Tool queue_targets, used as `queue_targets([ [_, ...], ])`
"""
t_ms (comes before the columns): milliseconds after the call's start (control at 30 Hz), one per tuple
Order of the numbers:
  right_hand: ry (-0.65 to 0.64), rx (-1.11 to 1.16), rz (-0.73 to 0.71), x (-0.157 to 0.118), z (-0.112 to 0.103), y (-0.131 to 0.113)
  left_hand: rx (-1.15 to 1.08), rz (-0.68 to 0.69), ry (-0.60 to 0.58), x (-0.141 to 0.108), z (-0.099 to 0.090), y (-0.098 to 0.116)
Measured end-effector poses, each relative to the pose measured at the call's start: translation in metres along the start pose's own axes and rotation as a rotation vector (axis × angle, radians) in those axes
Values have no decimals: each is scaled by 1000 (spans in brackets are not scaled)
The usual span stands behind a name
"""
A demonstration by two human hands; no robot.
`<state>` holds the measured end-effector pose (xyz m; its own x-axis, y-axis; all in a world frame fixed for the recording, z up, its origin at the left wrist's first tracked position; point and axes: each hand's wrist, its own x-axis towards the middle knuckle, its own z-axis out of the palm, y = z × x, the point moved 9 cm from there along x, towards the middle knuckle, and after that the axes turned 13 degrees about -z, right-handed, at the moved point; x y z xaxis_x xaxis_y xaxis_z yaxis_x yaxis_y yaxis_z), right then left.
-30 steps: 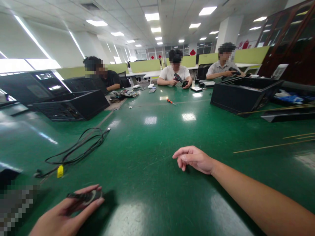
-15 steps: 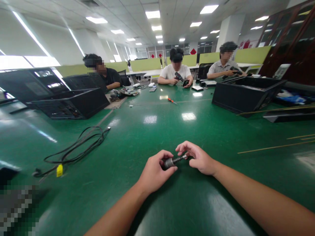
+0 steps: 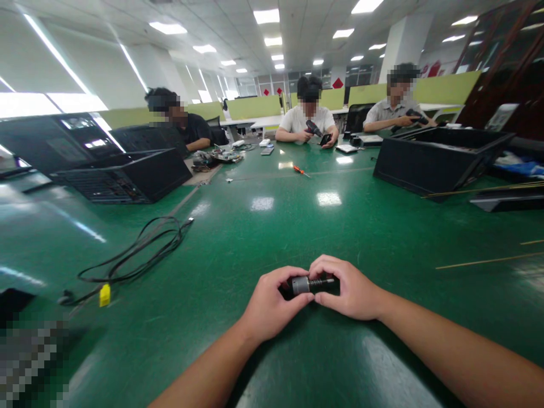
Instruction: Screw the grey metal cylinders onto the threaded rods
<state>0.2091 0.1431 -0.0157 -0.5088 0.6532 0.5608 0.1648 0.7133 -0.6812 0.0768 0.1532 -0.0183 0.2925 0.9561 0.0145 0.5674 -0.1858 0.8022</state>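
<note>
Near the front of the green table [image 3: 238, 238], a short grey metal cylinder with a spring-like ribbed shaft [image 3: 301, 285] lies level between both hands. My left hand [image 3: 274, 303] curls around its thick end, thumb below and fingers above. The part's left tip is in shadow within that hand. On the other side, my right hand [image 3: 351, 289] is closed round the ribbed shaft, with thumb and fingertips close to the collar. The shaft's far end points into my right palm. The fingertips of the two hands nearly meet at the collar.
A looped black cable [image 3: 140, 249] with a yellow tag [image 3: 104, 295] lies on the left. Open black computer cases stand at left [image 3: 136, 175] and right [image 3: 433, 161]. An orange screwdriver [image 3: 299, 169] lies farther back. Thin rods [image 3: 488, 260] lie at right. Three people sit opposite.
My right hand has moved in to the left and closed round the ribbed shaft. The part has turned to lie more level. My left hand keeps its hold. The view has shifted slightly.
</note>
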Motion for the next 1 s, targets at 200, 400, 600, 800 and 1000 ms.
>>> queue_targets([
  [200,-1,46,-59,-1,-3,-7,-49,-37,-11,0,1,-3],
  [400,20,-58,-66,-4,-3,-7,-74,-34,-37,1,3,0],
  [600,26,-143,-75,-5,-2,-8,-46,3,-86,-1,6,8],
  [800,14,-146,-82,-4,-3,-10,-41,10,-57,-1,4,6],
  [1000,30,-180,-115,-3,-4,-12,-49,15,-90,0,6,8],
])
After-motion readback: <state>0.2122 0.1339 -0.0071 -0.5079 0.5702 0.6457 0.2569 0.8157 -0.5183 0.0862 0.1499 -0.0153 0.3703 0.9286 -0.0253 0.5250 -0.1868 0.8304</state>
